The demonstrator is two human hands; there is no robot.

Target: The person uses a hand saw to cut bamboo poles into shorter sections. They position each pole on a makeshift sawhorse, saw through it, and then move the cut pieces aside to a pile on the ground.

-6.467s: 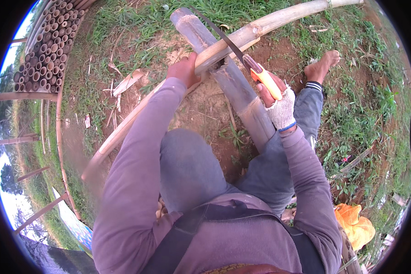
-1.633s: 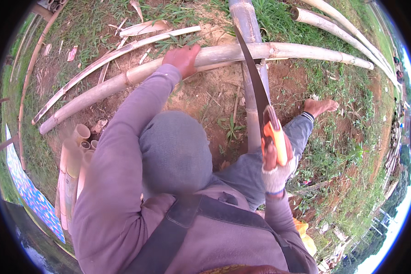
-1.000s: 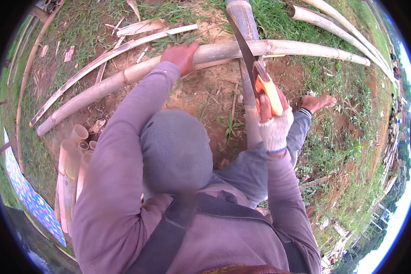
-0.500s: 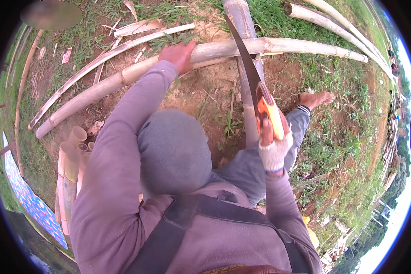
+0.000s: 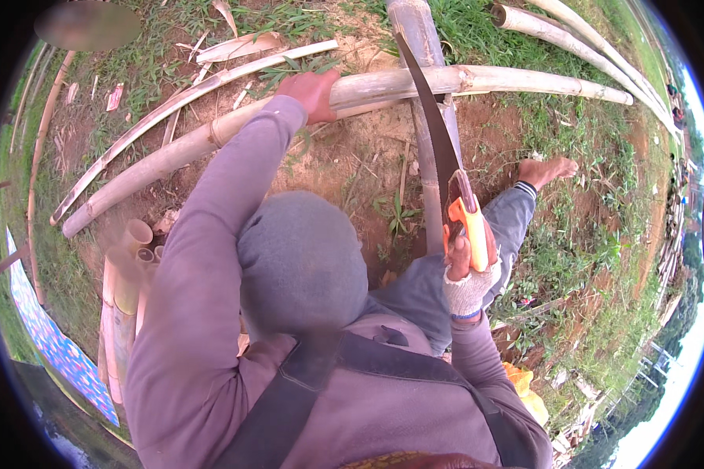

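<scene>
Your left hand (image 5: pixel 311 94) is bare and grasps a bamboo pole (image 5: pixel 399 84) from above, the palm on top; some of the fingers are hidden, so how tightly they close cannot be told. Your right hand (image 5: pixel 474 270) is clenched around the orange handle of a saw (image 5: pixel 440 134), with a pale knitted glove (image 5: pixel 471 294) covering the palm and wrist and leaving the fingers bare.

The saw points away from you, its dark curved blade lying across the pole to the right of your left hand, its tip past the pole's far side. You cannot tell from here how deep the blade sits in the pole. The pole runs crosswise in front of you, from the left near the standing tubes to the grass on the right, and it rests over a thicker bamboo log (image 5: pixel 425 39) that runs away from you beneath it.

Your bent knee (image 5: pixel 301 262) is on the left side of the log, while your other leg stretches out to the right, ending in a bare foot (image 5: pixel 547 170) on the soil. Beyond the pole on the left lies a split bamboo strip (image 5: pixel 188 100), with a dry husk (image 5: pixel 241 48) just past it. Beside your left arm stand several cut bamboo tubes (image 5: pixel 123 301), and farther left is a blue patterned sheet (image 5: pixel 59 336). At the upper right, 2 more poles (image 5: pixel 551 37) lie on the grass. An orange-yellow bag (image 5: pixel 527 391) shows beside your right forearm.
</scene>
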